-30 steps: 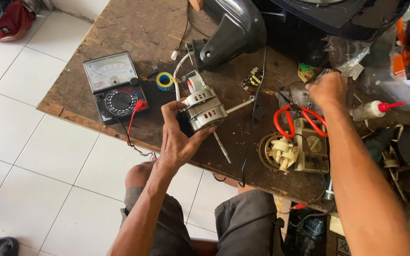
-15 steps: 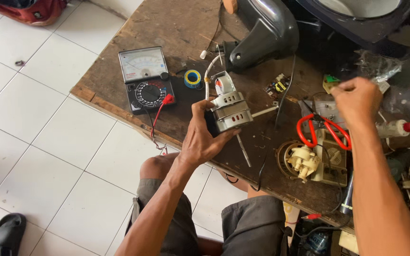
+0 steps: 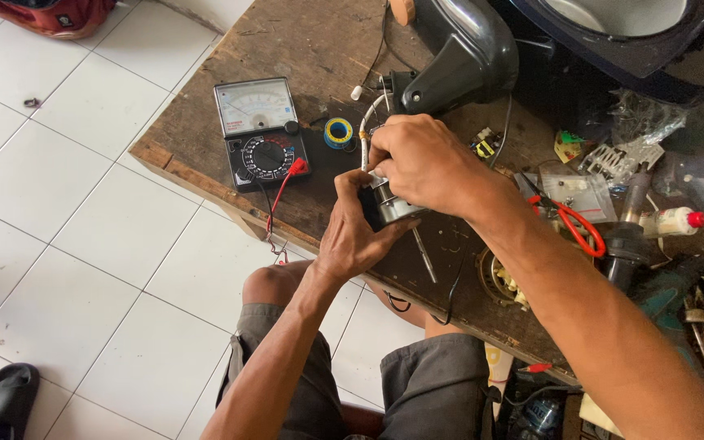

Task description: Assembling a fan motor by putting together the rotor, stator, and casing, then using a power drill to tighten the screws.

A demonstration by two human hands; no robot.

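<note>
Both hands meet over a small motor (image 3: 393, 204) near the front edge of the wooden counter (image 3: 287, 49). The left hand (image 3: 352, 232) comes up from below, its grip closed around the motor's dark left side with the thumb pressed along the metal body. The right hand (image 3: 425, 163) reaches in from the right and lies over the top of the motor, its grip closed on the upper part, fingers curled down so that most of the motor is hidden. Only a bit of silvery casing shows between the two hands. White wires (image 3: 366, 122) arc up from under the right hand towards a black housing (image 3: 458, 57) at the back of the counter.

Just left of the hands lies an analogue meter (image 3: 259, 134), flat, dial up, with a red probe plug (image 3: 297, 167) at its lower right corner and thin leads trailing over the counter's edge. A small roll of blue and yellow tape (image 3: 338, 132) sits between the meter and the hands. A thin metal rod (image 3: 424, 254) lies on the counter just below the motor. To the right, beyond the right forearm, are red-handled scissors (image 3: 576, 226) and a white glue bottle (image 3: 682, 220) with a red tip, lying on its side. The person sits with bare knees below the counter, over a white tiled floor (image 3: 67, 244).
</note>
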